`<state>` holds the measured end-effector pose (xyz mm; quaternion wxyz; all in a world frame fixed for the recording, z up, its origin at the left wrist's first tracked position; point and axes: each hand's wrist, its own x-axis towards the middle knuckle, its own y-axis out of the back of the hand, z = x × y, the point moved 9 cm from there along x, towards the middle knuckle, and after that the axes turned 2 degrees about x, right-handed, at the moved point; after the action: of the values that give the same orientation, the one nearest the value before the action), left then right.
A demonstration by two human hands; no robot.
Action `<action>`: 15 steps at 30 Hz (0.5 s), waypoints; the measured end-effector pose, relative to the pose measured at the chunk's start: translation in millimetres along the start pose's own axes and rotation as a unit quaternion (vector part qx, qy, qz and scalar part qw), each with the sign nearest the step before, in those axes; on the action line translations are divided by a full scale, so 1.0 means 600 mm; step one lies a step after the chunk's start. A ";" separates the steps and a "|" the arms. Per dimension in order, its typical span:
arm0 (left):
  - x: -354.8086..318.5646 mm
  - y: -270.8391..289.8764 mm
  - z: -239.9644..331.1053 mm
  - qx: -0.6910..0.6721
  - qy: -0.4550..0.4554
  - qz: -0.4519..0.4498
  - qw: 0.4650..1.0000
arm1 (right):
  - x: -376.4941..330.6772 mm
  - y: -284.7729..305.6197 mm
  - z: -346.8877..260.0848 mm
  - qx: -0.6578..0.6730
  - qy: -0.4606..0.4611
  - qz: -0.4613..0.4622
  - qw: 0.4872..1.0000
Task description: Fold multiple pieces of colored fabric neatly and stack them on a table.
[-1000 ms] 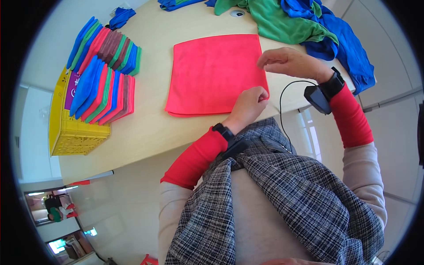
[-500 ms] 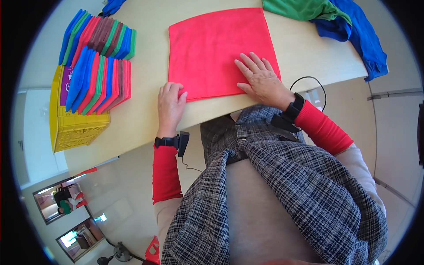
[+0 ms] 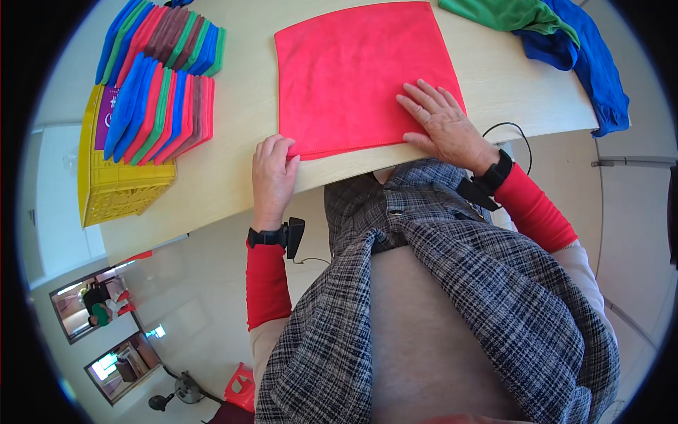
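Note:
A red cloth [image 3: 353, 78] lies flat on the pale table [image 3: 233, 127], its near edge close to the table's front edge. At its near left corner is my left hand [image 3: 273, 173], with fingers bent and the thumb against them, pinching the corner. My right hand [image 3: 448, 127] rests palm down on the cloth's near right part, fingers spread and straight.
Folded cloths in blue, red, green and brown stand in two rows [image 3: 159, 113] [image 3: 169, 35] at the left. Next to them a yellow plastic crate [image 3: 131, 191] sits at the table's edge. Loose green cloth [image 3: 501, 14] and blue cloth [image 3: 600, 78] hang over the far right.
The whole view has shifted slightly, so the table and cloth sit a little higher in the picture. Both hands keep nearly the same places on the red cloth.

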<state>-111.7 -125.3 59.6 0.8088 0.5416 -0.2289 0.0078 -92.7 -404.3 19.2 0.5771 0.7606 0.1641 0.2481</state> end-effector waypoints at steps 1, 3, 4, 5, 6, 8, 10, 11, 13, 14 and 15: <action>0.000 -0.004 -0.005 0.013 -0.009 -0.009 1.000 | 0.003 0.003 -0.010 0.014 0.004 -0.004 1.000; -0.001 -0.007 -0.013 0.027 -0.017 -0.021 0.999 | 0.008 0.002 -0.020 0.020 0.014 -0.011 1.000; -0.001 -0.008 -0.016 0.028 -0.020 -0.023 0.999 | 0.010 0.000 -0.025 0.024 0.022 -0.018 0.999; -0.002 -0.009 -0.018 0.030 -0.024 -0.026 0.999 | 0.011 -0.002 -0.029 0.028 0.029 -0.026 0.999; -0.003 -0.010 -0.021 0.032 -0.027 -0.029 0.999 | 0.011 -0.003 -0.028 0.031 0.029 -0.026 0.999; -0.003 -0.013 -0.022 0.043 -0.039 -0.028 0.998 | 0.009 -0.002 -0.021 0.035 0.033 -0.027 0.998; -0.002 -0.014 -0.015 0.061 -0.064 -0.023 0.996 | 0.008 -0.001 -0.017 0.038 0.035 -0.029 0.998; -0.003 -0.015 -0.017 0.061 -0.063 -0.025 0.996 | 0.007 -0.001 -0.016 0.036 0.041 -0.029 0.998; 0.000 -0.017 -0.011 0.105 -0.087 -0.027 0.990 | 0.005 0.000 -0.015 0.030 0.048 -0.030 0.998; 0.002 -0.018 -0.006 0.126 -0.100 -0.028 0.986 | 0.004 0.000 -0.014 0.030 0.046 -0.030 0.998; 0.003 -0.017 -0.004 0.126 -0.102 -0.028 0.986 | 0.003 0.000 -0.014 0.030 0.048 -0.028 0.998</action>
<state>-106.4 -127.8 50.9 0.7065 0.6433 -0.2921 -0.0418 -95.9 -396.2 21.1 0.5525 0.7595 0.2205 0.2631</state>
